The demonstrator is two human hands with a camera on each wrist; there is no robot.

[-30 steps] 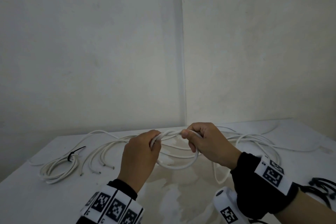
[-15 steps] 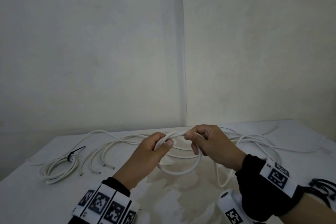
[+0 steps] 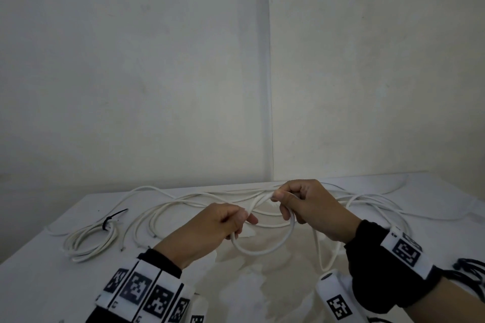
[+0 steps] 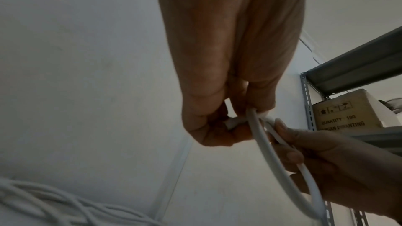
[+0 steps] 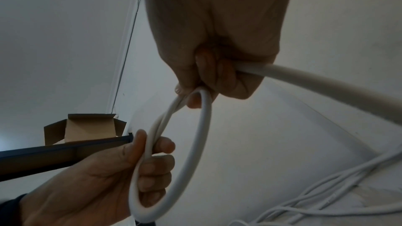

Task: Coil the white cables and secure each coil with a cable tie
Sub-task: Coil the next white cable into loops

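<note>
Both hands hold one white cable [image 3: 265, 251] above the middle of the white table [image 3: 39, 288]. It makes a small loop [image 5: 191, 152] that hangs between them. My left hand [image 3: 210, 231] grips the loop's near side, fingers curled round the strands [image 5: 150, 145]. My right hand [image 3: 307, 207] pinches the loop's top and grips the cable [image 5: 315, 82] running off it. A finished coil [image 3: 89, 240] lies at the left, bound by a black cable tie [image 3: 112, 217]. Loose white cables [image 3: 170, 207] sprawl across the back of the table.
More loose cable loops [image 3: 372, 207] lie behind and right of my right hand. Black cable ties [image 3: 469, 270] sit at the table's right edge. Two walls meet in a corner [image 3: 270, 113] behind the table. A metal shelf with a cardboard box [image 4: 346, 111] shows in the left wrist view.
My left hand has dropped lower and nearer, turning its grip on the loop. The right hand stays pinching the top, and the hanging loop has grown slightly wider.
</note>
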